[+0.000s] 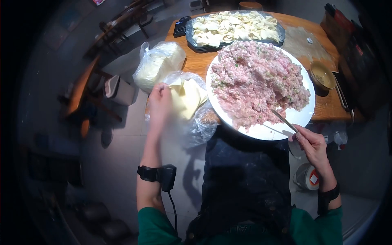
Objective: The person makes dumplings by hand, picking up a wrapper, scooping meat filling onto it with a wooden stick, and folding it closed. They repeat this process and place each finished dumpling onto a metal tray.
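A big white plate (305, 112) bears a mound of pink minced meat (261, 79) flecked with green. My right hand (311, 143) grips a thin stick (284, 120) whose tip reaches the meat's lower edge. Over the left edge of the pale yellow dough wrappers (188, 98), my left hand (160, 98) is closed, its fingers pressed together; what they hold, if anything, is too small to tell. The wrappers lie in an opened clear plastic bag (200, 128). Behind it sits a tied bag of more pale dough (159, 65).
Folded dumplings fill a dark tray (234, 48) at the table's back. A phone-like black device (180, 28) is left of it. A brown bowl (322, 76) and chopsticks (342, 93) lie right of the plate. A white bucket (307, 176) stands below on the floor.
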Motion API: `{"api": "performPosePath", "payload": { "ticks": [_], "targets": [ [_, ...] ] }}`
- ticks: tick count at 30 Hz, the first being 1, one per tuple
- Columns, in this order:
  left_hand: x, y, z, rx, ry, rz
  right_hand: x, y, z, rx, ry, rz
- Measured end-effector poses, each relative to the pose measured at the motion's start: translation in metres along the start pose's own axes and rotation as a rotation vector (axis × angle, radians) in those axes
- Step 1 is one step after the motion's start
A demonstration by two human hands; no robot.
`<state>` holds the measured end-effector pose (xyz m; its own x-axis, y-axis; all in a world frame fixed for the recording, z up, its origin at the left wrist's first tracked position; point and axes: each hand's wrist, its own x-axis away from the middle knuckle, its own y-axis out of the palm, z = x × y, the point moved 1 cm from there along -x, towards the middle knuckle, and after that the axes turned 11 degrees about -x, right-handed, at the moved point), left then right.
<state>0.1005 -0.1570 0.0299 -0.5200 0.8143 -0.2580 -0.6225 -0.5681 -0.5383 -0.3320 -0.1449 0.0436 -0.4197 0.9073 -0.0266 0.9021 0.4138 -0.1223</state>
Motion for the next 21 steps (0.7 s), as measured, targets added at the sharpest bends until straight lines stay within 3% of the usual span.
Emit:
{"api": "performPosePath", "payload": {
  "ticks": [1,3,7,12,16,18,20,21],
  "targets": [
    [-0.001,-0.003,-0.002,0.001,0.000,-0.005,0.001,-0.001,0.000,0.000,0.003,0.004],
    [0.000,-0.015,0.010,0.320,-0.176,0.011,0.001,-0.002,-0.002,0.072,0.006,-0.014],
    [-0.006,-0.043,0.017,0.780,-0.239,-0.045,-0.001,-0.002,-0.001,0.157,-0.016,-0.007],
    [0.021,-0.060,0.031,1.330,-0.312,-0.178,0.003,-0.008,-0.003,0.357,-0.273,-0.007],
    [0.071,-0.043,0.028,1.526,-0.301,-0.363,0.010,-0.023,-0.008,0.731,-0.446,0.012],
    [0.103,-0.019,0.039,1.527,-0.427,-0.397,0.013,-0.025,-0.006,0.795,-0.453,0.039],
    [0.131,-0.001,0.037,1.416,-0.723,-0.414,0.013,-0.024,-0.005,0.871,-0.525,0.096],
    [0.143,0.006,0.036,1.374,-0.701,-0.509,0.014,-0.021,-0.004,0.872,-0.523,0.094]
  ]
}}
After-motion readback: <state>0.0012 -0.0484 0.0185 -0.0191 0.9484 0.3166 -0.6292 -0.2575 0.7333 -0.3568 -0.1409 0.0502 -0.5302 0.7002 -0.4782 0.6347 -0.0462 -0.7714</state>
